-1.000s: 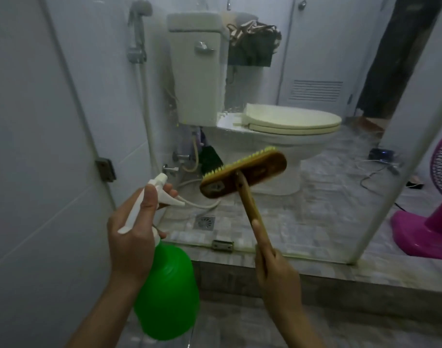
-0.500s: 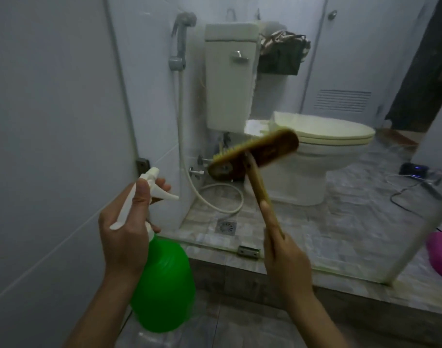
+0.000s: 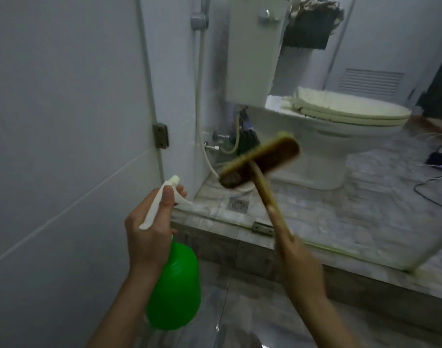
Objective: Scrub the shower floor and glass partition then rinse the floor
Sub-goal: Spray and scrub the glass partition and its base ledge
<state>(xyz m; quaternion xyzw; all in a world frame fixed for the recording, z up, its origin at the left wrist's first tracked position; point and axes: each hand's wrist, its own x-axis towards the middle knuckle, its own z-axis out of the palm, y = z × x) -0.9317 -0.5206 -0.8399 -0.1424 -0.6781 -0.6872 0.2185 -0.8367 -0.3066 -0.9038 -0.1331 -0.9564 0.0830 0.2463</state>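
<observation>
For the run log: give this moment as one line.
left hand: grips green spray bottle | right hand: holds scrub brush | brush: raised off shower floor, blurred | glass partition: contact cannot tell

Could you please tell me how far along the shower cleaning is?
Nothing looks finished: no foam shows on the glass or floor, though the floor shines as if wet. In hand: the left hand grips the spray bottle, the right hand holds the brush raised before the glass. Scrubbing and rinsing appear still to come.
</observation>
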